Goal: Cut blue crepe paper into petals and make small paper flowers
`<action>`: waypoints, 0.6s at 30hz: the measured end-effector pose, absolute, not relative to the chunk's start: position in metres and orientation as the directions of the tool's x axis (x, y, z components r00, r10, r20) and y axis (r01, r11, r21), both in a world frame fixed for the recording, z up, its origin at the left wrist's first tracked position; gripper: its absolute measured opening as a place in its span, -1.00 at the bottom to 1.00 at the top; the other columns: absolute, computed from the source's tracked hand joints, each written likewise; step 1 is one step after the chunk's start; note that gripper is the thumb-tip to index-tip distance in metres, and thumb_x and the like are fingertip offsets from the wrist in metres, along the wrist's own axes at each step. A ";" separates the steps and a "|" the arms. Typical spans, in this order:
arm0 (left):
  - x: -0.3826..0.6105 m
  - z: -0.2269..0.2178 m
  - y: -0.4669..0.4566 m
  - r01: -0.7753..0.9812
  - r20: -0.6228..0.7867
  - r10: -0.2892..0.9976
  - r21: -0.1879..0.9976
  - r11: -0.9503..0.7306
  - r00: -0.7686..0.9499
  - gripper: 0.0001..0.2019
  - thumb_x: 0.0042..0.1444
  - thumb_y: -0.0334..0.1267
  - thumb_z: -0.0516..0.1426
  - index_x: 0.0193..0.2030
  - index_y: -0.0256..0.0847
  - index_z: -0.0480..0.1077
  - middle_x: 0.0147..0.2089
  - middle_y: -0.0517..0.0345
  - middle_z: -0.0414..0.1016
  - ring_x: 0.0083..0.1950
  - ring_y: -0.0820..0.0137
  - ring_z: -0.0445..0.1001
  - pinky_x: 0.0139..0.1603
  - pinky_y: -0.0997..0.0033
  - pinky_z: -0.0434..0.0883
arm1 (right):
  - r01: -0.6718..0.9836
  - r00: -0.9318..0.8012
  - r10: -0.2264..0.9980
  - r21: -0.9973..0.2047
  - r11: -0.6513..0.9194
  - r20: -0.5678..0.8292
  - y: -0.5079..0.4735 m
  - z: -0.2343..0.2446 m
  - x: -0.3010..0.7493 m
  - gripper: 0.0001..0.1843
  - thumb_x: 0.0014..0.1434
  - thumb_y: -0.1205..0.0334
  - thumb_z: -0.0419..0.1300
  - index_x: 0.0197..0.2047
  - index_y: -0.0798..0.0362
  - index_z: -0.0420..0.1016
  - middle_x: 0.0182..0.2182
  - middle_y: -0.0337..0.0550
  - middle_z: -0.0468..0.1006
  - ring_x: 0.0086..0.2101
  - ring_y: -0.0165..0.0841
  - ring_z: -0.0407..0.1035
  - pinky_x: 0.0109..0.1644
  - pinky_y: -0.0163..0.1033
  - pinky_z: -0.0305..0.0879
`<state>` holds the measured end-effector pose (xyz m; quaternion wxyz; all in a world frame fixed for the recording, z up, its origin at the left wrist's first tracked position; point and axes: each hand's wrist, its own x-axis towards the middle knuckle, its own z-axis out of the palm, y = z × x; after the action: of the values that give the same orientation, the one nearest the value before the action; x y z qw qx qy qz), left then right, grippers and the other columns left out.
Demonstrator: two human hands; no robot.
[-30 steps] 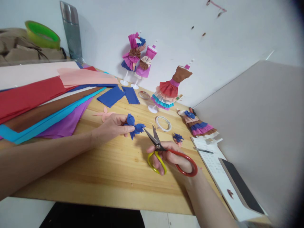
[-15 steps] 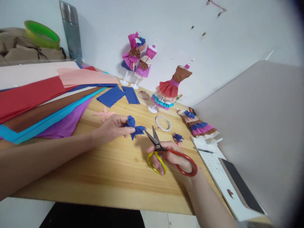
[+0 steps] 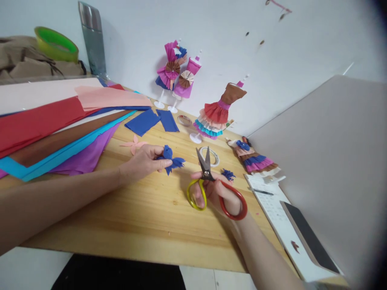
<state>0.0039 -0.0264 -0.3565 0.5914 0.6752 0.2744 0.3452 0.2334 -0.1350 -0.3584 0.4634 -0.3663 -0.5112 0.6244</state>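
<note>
The left hand [image 3: 142,163] pinches a blue paper flower [image 3: 171,159] over the middle of the table [image 3: 136,217], its petals spreading right. Just right of it, the right hand [image 3: 218,194] grips the scissors [image 3: 208,177] through the loops, blades nearly shut and aimed at the far edge. A second ago the blades gaped leftward at the flower.

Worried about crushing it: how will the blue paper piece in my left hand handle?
The blue paper piece looks thin and crinkled, so probably floppy and very light. Its frayed tips suggest it tears or crushes easily in the left hand.
</note>
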 end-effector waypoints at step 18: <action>0.007 -0.369 -0.008 -0.004 0.159 0.929 0.986 -0.167 0.333 -0.92 0.07 -0.37 0.21 -0.41 -0.29 0.42 -0.59 0.22 0.41 -0.59 0.57 0.31 -0.53 0.54 0.25 | -0.101 0.097 0.993 -0.991 0.083 0.074 -0.105 -0.380 0.238 -0.57 0.05 -0.15 0.23 -0.16 0.00 0.40 -0.59 -0.32 0.42 -0.66 -0.42 0.24 -0.60 -0.29 0.20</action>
<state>0.0068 -0.0082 -0.3687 0.5277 0.6229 0.3715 0.4421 0.2384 -0.1051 -0.3803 0.5677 -0.4756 -0.4684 0.4817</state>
